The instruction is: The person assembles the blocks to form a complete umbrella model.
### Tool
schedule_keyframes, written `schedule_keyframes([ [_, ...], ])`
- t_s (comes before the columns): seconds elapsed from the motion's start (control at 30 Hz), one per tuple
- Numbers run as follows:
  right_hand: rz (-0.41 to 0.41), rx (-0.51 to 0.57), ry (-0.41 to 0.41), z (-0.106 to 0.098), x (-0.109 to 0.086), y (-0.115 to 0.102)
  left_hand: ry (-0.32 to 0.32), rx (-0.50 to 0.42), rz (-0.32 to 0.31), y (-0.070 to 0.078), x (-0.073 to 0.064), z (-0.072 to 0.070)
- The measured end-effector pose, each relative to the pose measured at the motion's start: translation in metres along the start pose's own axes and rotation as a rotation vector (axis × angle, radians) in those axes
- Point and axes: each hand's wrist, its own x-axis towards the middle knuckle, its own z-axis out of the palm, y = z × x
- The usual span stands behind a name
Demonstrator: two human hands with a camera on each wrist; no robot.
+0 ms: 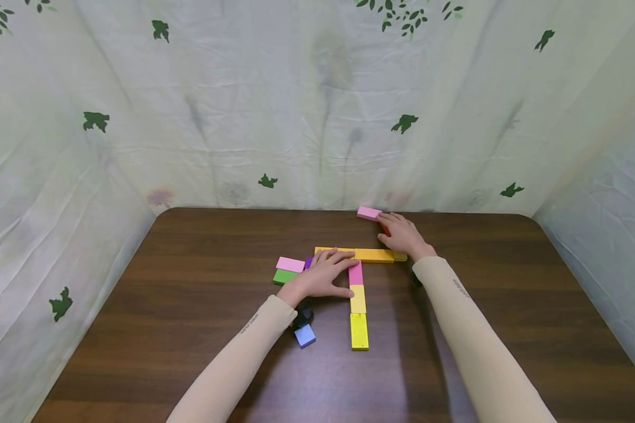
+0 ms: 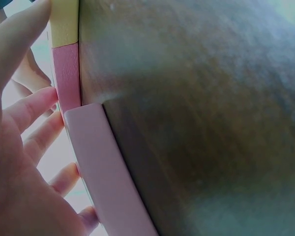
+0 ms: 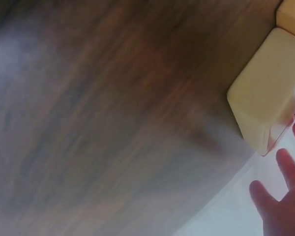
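My left hand [image 1: 320,277] lies palm down with its fingers spread over the middle blocks. Its fingertips are at the orange row [image 1: 373,255] and the magenta block [image 1: 356,273], while its thumb reaches the pale yellow block [image 1: 357,299]. In the left wrist view, those fingers stay fairly straight beside a magenta block [image 2: 67,73] and a pale pink block [image 2: 108,167]. Toward the far edge, my right hand [image 1: 404,235] has its thumb and fingers apart about a red block [image 1: 385,229], which it partly hides. The fingertips are close to a pink block [image 1: 369,213].
A bright yellow block [image 1: 359,332] ends the line toward me. Left of my left hand are a pink block [image 1: 290,264], a green block [image 1: 284,276] and a partly hidden purple block [image 1: 308,262]. A blue block [image 1: 305,335] lies below. White patterned curtains surround the brown table [image 1: 201,305].
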Motion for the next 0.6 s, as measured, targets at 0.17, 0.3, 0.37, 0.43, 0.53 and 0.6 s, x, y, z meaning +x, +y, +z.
schedule_keyframes([
  [0.17, -0.021, 0.022, 0.025, 0.0, -0.002, 0.001, -0.001, 0.004, -0.001, 0.001, 0.0, 0.0],
  [0.3, -0.064, 0.033, 0.047, 0.002, -0.004, 0.002, -0.008, 0.001, -0.005, 0.001, 0.0, -0.001],
  [0.37, -0.089, 0.041, 0.055, 0.002, -0.006, 0.001, -0.008, -0.002, -0.005, 0.001, 0.001, 0.0],
  [0.43, -0.11, 0.051, 0.058, 0.002, -0.009, -0.001, -0.011, 0.002, -0.007, 0.001, 0.001, 0.0],
  [0.53, -0.139, 0.072, 0.057, 0.001, -0.014, -0.004, -0.011, 0.011, -0.009, 0.0, 0.001, 0.0],
  [0.6, -0.156, 0.091, 0.055, 0.0, -0.018, -0.007, -0.012, 0.018, -0.011, 0.0, 0.001, 0.0],
])
